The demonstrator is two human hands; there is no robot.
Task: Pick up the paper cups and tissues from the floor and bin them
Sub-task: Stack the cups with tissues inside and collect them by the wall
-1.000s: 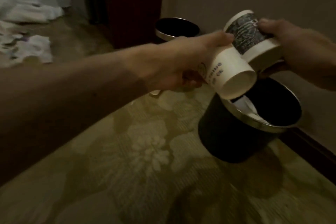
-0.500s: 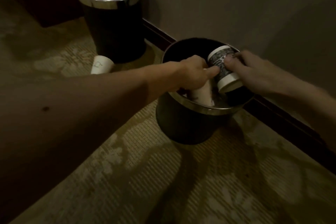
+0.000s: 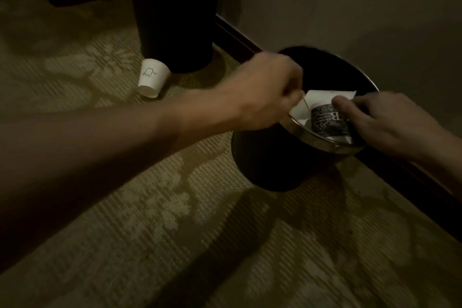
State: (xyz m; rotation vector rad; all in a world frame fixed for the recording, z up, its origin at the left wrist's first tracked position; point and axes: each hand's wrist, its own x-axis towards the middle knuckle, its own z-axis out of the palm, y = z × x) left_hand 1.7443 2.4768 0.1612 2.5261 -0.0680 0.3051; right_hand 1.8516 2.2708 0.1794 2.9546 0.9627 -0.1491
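Olive carpet (image 3: 175, 232), woven leaf pattern, dim light, arm shadows lying across the near floor. A bare forearm crosses from near left and puts the left hand (image 3: 265, 90) over the near-left rim of the near bin (image 3: 270, 157), a dark tub with a bright metal rim that stands on the carpet close to the baseboard (image 3: 237, 37). Its fingers (image 3: 291, 97) are curled into a fist. White paper (image 3: 322, 94) shows inside the bin right below the knuckles, but the blur hides whether the fist pinches it or only sits above it. The right hand (image 3: 382, 120) comes in from the right, thumb on top and fingers wrapped round the far side of the patterned cup (image 3: 327, 124). The cup lies sideways just inside the rim, over the paper. It looks carried low into the mouth so that it drops among the rubbish and does not bounce off the rim; this reads as the release step. Farther left, a white cup (image 3: 152, 77) lies tipped on the carpet just beside the foot of the far bin (image 3: 175, 20), so it is not yet binned and is likely the next pickup. It is light and easily crushed, so a soft grip round the wall should do. The wall (image 3: 350, 7) behind is plain.
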